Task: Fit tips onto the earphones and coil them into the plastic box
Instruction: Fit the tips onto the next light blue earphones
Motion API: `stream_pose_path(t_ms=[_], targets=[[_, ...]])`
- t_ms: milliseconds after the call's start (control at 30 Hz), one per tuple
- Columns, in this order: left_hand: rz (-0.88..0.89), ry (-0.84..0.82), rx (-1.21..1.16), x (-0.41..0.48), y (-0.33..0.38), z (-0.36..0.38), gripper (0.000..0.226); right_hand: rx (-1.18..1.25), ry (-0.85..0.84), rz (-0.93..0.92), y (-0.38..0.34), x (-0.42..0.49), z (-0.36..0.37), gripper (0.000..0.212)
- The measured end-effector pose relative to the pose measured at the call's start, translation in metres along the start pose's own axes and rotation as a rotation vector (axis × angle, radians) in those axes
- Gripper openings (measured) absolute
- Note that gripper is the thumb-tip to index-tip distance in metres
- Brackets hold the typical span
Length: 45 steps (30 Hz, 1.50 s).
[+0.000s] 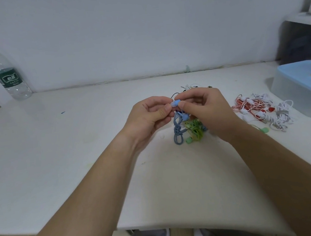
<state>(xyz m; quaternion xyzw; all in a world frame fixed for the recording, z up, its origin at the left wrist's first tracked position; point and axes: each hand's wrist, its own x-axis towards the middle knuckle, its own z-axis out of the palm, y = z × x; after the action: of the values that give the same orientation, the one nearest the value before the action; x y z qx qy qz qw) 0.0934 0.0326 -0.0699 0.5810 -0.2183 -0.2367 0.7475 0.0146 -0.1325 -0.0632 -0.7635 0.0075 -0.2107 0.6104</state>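
At the centre of the frame the left hand (pixel 148 114) and right hand (pixel 203 109) meet, the fingers of both pinching a pale blue earbud (pixel 176 103) above the white counter (pixel 77 145) — its knotted blue cord (pixel 178 130) hangs down beside a tangled green earphone bundle (pixel 195 129). The translucent plastic box with a light blue lid (pixel 301 87) sits at the right edge, red-and-white earphones (pixel 255 107) just beside it.

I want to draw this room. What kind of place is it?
Probably a home desk used for small packing work: a white table against a bare wall, a water bottle, heaps of earphones beside a plastic box.
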Motion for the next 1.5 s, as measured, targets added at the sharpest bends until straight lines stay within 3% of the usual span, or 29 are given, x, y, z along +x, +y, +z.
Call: stream_pose_path(t_ms=[333, 1500], targets=[[0.007, 0.019, -0.023, -0.0007, 0.0017, 0.0013, 0.014, -0.02, 0.017, -0.001, -0.0014, -0.0004, -0.0011, 0.013], [0.107, 0.073, 0.22, -0.0021, 0.0026, 0.0025, 0.01, -0.054, 0.021, -0.014, -0.0068, -0.0031, 0.0015, 0.012]])
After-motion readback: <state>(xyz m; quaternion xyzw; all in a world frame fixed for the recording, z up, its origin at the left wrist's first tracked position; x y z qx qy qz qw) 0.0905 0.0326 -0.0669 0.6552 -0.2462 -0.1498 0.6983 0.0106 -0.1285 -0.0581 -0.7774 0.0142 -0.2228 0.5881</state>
